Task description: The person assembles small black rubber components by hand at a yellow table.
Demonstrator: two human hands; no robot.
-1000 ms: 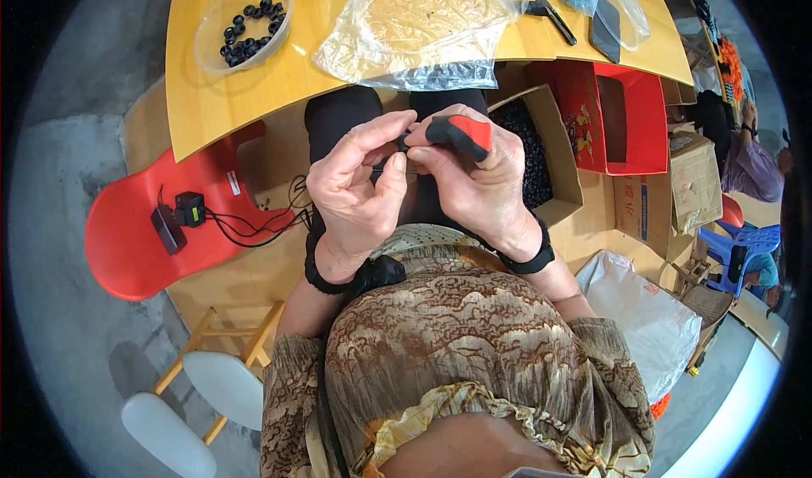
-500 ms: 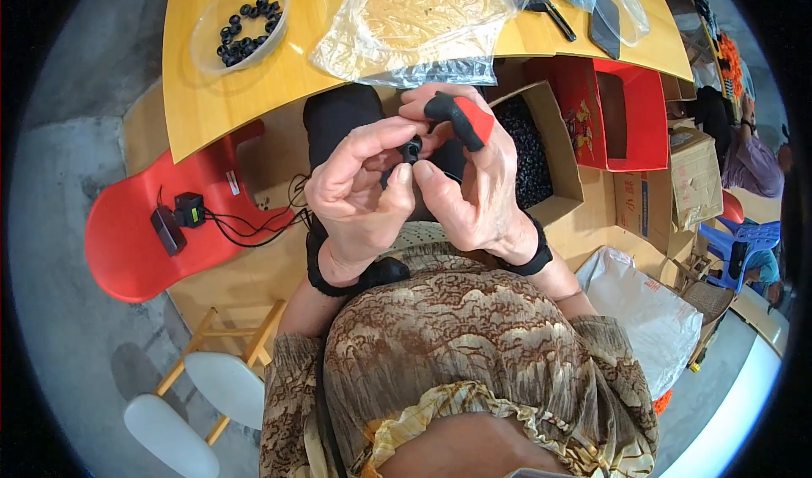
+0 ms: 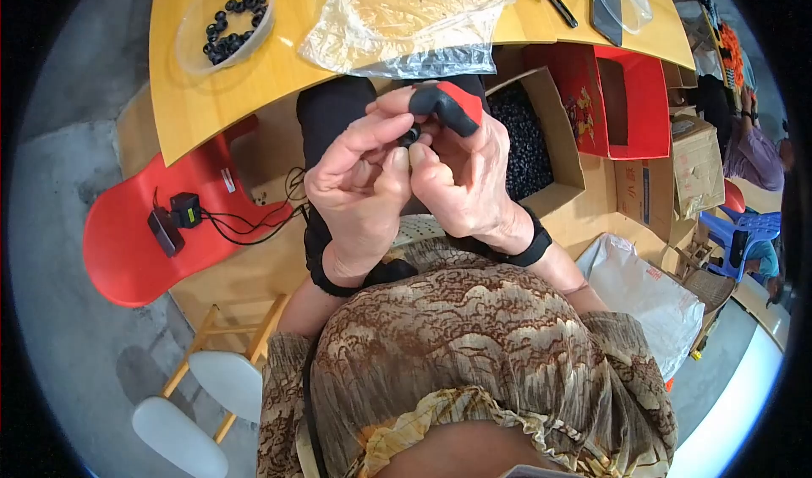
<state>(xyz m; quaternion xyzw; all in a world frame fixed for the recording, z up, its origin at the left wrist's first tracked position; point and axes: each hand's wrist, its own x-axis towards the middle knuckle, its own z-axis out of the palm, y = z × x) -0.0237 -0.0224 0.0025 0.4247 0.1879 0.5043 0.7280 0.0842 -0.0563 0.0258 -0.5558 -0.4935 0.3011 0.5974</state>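
Between the fingertips of both hands sits a small black round part (image 3: pixel 409 135), mostly covered by the fingers. My left hand (image 3: pixel 359 178) pinches it from the left, thumb and forefinger closed on it. From the right, my right hand (image 3: pixel 465 169) presses its thumb and fingers against the same part. A black and red finger cover (image 3: pixel 452 107) wraps one finger of my right hand. Similar black parts (image 3: pixel 228 42) lie in a clear round tub (image 3: pixel 188 34) at the far left of the table. More small black pieces (image 3: pixel 518 140) fill an open cardboard box (image 3: pixel 565 152) beyond my right hand.
On the yellow table (image 3: pixel 190 110) lie a clear plastic bag (image 3: pixel 406 21), a black cutter-like tool (image 3: pixel 554 2) and a dark phone (image 3: pixel 606 13). A red box (image 3: pixel 639 106) stands right of the carton. A red chair (image 3: pixel 127 241) at left holds black devices with cables. Another person (image 3: pixel 757 152) is at far right.
Both hands have drawn slightly closer around the black part, which is now more hidden. The right hand's covered finger has shifted left. The whole view has moved a little.
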